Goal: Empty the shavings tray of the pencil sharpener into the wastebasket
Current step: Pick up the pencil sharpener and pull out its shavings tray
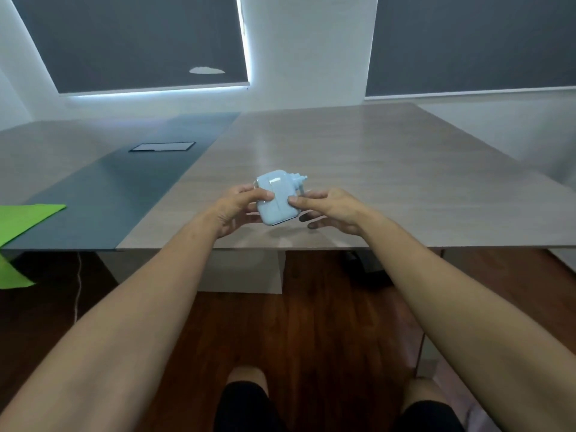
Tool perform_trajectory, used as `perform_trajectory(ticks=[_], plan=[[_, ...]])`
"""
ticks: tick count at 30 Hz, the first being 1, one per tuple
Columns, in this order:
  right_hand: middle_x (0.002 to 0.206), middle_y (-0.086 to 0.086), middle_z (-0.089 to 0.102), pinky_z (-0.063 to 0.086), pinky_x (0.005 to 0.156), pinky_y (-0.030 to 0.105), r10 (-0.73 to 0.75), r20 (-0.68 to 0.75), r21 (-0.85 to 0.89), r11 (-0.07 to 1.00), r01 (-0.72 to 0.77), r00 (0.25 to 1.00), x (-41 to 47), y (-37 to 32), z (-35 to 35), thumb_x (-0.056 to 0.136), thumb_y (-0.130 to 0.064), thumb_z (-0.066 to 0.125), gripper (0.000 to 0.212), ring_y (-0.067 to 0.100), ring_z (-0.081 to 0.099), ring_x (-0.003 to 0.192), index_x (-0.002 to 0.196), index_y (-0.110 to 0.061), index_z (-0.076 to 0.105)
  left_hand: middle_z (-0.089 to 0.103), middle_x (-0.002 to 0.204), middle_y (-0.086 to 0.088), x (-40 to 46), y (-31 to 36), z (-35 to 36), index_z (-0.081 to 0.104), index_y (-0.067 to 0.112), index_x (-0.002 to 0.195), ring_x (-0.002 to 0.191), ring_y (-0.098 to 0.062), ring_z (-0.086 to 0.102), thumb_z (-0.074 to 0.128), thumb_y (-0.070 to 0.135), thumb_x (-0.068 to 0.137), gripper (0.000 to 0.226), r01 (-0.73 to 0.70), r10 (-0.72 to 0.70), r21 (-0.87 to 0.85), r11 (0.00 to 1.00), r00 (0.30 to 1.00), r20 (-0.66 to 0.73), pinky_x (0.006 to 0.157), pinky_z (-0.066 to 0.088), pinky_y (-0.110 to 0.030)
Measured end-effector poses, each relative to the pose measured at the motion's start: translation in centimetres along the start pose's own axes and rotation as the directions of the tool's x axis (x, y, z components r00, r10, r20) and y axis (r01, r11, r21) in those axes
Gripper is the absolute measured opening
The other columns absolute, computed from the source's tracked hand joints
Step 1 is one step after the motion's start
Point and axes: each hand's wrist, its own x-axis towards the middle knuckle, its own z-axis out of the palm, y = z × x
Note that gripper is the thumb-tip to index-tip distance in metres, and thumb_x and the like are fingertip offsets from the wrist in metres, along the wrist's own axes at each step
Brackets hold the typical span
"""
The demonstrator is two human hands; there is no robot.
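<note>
Far left, a flat bright green sheet (23,218) lies on the desk corner and hangs over the edge, with creased, angular outlines. Next to it a dark matte strip (124,194) runs down the desk (389,169), with a thin black-framed rectangular panel (162,146) set into it. The rest of the desk is pale wood-grain laminate, smooth with a soft sheen.

Your left hand (235,210) grips the left side of the pencil sharpener (276,199), thumb pressed on top and fingers (246,190) curled around the far side, clamped on the body. The sharpener is light blue plastic, a boxy shape with rounded corners, glossy, lifted just above the desk near the front edge, tilted toward you. A small stepped crank handle (299,179) of the same blue sticks out at its far right corner.

Your right hand (333,210) pinches the sharpener's right side with the thumb, its lower fingers (314,225) spread loosely beneath. Can't tell where the tray seam is.

Below the desk, dark reddish wood plank floor (327,322). Behind, two dark grey roller blinds (140,42) on white walls.
</note>
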Motion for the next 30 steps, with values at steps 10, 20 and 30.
perform_trajectory(ticks=[10,20,30], plan=[[0.118,0.007,0.073,0.056,0.094,0.035,-0.080,0.036,0.025,0.997,0.080,0.996,0.4,1.8,-2.4,0.083,-0.024,0.075,0.039,0.019,0.068,0.111,0.120,-0.012,0.069,0.069,0.127,-0.014,1.1,0.5,0.7,0.064,0.008,0.128,0.116,-0.027,0.066,0.081,0.016,0.067,0.064,-0.028,0.020,0.109,0.994,0.997,0.073,0.092,0.056,-0.042],[0.112,0.004,0.070,0.055,0.079,0.024,-0.088,-0.041,-0.004,0.996,0.088,0.995,0.6,3.7,-5.7,0.084,-0.016,0.074,0.045,0.016,0.066,0.100,0.126,-0.009,0.063,0.071,0.119,-0.011,1.3,0.2,-0.2,0.064,0.009,0.128,0.106,-0.021,0.068,0.087,0.013,0.054,0.077,-0.027,0.026,0.160,0.987,1.000,0.011,0.082,0.059,-0.030],[0.102,-0.005,0.070,0.057,0.076,0.022,-0.089,-0.220,0.027,0.995,0.097,0.971,0.2,4.9,-7.4,0.085,-0.013,0.073,0.043,0.009,0.067,0.093,0.126,-0.010,0.061,0.067,0.125,-0.011,2.4,-1.3,-0.8,0.060,0.010,0.130,0.118,-0.027,0.064,0.093,0.023,0.035,0.101,-0.010,0.062,0.230,0.973,0.974,-0.220,0.103,0.051,-0.044]])
